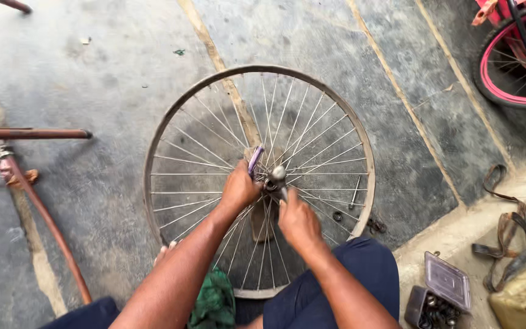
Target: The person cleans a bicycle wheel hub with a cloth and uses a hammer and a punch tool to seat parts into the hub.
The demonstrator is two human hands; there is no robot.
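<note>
The wheel [258, 180] lies flat on the concrete floor [111, 73] between your knees, 1 bare rim with spokes. At its hub [277, 175] your left hand [238, 190] is closed around a purple tool [255, 159]. Your right hand [298, 220] grips what looks like a second tool at the axle, though it's mostly hidden. A green rag [215, 301] sits below, a parts box [438, 297] to the right.

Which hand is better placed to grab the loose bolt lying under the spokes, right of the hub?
Probably the right hand: it is on the same side as the bolt, while the left hand grips a purple-handled tool across the hub.
</note>
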